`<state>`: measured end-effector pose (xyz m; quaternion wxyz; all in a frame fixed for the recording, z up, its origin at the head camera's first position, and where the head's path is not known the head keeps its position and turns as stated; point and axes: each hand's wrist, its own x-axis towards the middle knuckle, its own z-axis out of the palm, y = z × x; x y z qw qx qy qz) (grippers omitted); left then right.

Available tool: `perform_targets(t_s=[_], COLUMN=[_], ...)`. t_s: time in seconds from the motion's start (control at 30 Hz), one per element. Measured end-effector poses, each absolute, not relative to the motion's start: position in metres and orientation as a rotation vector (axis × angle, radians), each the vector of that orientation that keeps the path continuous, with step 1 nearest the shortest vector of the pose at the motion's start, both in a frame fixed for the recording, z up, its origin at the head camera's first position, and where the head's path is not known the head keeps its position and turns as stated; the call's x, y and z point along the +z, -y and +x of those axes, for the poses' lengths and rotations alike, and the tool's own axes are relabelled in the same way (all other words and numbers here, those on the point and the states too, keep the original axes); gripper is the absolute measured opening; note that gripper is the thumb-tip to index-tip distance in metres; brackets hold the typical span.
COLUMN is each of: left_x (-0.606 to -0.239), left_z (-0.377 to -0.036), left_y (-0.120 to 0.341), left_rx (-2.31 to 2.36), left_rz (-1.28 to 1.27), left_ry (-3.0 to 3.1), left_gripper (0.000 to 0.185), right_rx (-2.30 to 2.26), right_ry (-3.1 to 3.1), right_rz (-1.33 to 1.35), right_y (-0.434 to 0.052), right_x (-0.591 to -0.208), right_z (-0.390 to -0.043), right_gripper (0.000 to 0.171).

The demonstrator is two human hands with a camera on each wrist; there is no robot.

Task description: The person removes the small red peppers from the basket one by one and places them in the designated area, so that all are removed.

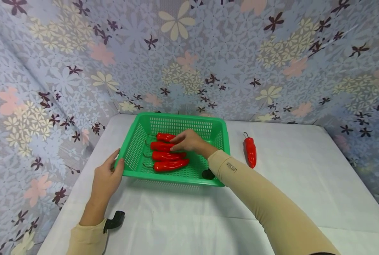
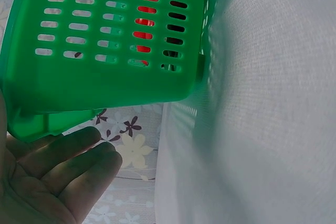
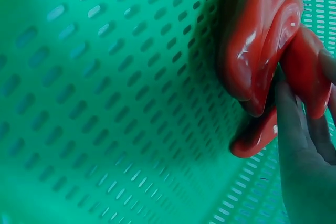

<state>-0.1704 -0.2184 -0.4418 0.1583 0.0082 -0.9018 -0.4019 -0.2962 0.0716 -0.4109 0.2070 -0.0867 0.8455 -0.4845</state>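
A green slotted basket (image 1: 176,117) stands on a white table. Several red chili peppers (image 1: 168,160) lie side by side on its floor. My right hand (image 1: 189,141) reaches over the near rim, and its fingers and thumb close round the thick end of the second pepper from the back (image 1: 160,146). In the right wrist view the fingers (image 3: 299,161) lie against the glossy peppers (image 3: 257,51) on the basket floor (image 3: 105,103). My left hand (image 1: 106,177) touches the basket's near left corner, thumb on the rim. Its fingers (image 2: 73,171) are relaxed under the basket corner (image 2: 105,87).
One more red pepper (image 1: 250,152) lies on the white table (image 1: 304,177) to the right of the basket. Flowered cloth walls (image 1: 189,53) close in the table at the back and on both sides. White cloth stretches in front of the basket.
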Motion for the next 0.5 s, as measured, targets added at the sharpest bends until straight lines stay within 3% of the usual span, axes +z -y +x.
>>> perform_targets(t_s=[0.5], left_x=[-0.4424], left_z=[-0.1702], left_y=[0.2179], left_rx=[-1.136], left_rz=[0.023], left_ry=[2.577], left_gripper=[0.052], right_rx=[-1.268], right_ry=[-2.450], right_rz=[-0.264], right_y=[-0.0718], right_x=[-0.4059], right_z=[-0.2928], right_gripper=[0.026])
